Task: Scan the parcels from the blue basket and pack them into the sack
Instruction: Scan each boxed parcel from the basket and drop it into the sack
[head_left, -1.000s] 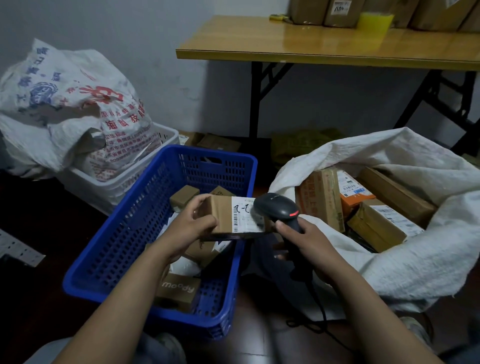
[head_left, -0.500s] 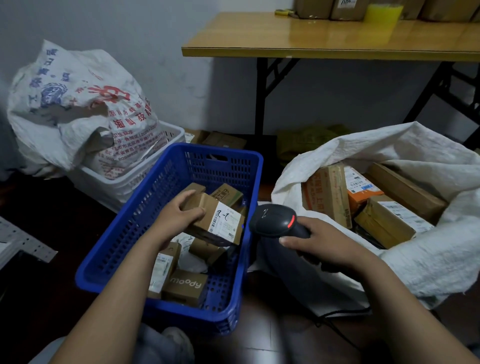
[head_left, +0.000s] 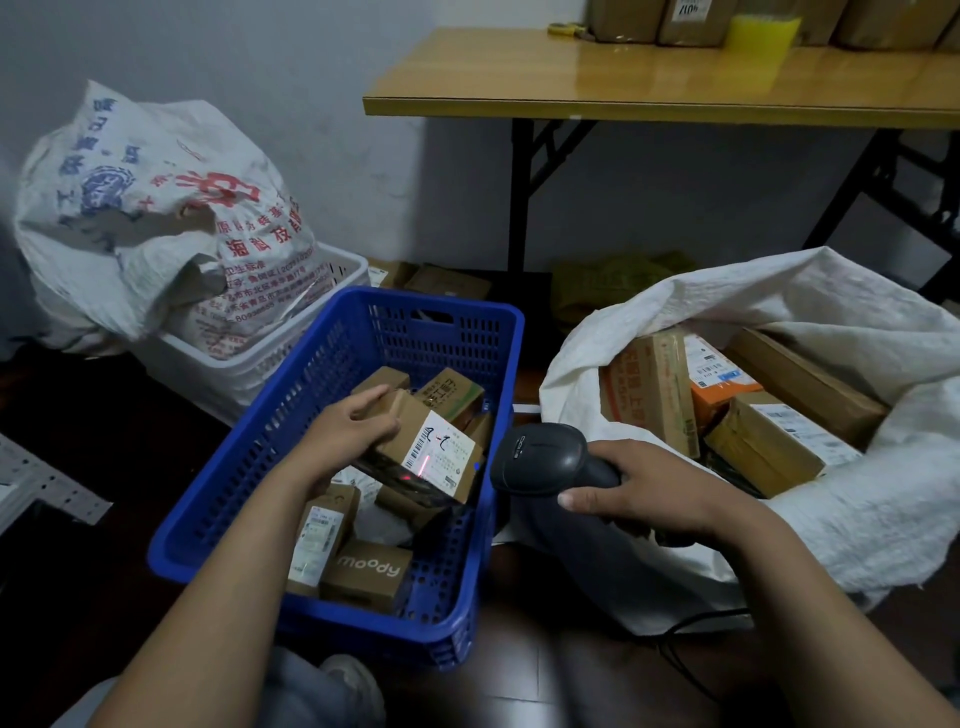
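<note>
My left hand (head_left: 345, 434) grips a small brown parcel (head_left: 426, 452) over the blue basket (head_left: 249, 467), its white label turned to the right. A red scan line glows on that label. To the right, my right hand (head_left: 649, 493) holds a black handheld scanner (head_left: 545, 460), its head aimed left at the label from just outside the basket's right wall. Several more small cardboard parcels lie in the basket, one printed "moody" (head_left: 369, 571). The white woven sack (head_left: 831, 493) lies open at the right with several boxes (head_left: 779, 441) inside.
A white crate (head_left: 249, 369) holding a printed full sack (head_left: 150, 218) stands behind the basket at the left. A wooden folding table (head_left: 649, 88) with boxes on top stands at the back. The scanner's cable (head_left: 691, 629) trails on the dark floor.
The parcel has come down from beside the scanner into the basket's opening and tilted its label toward the scanner. The scanner turned to point left, and a red line now shows on the label.
</note>
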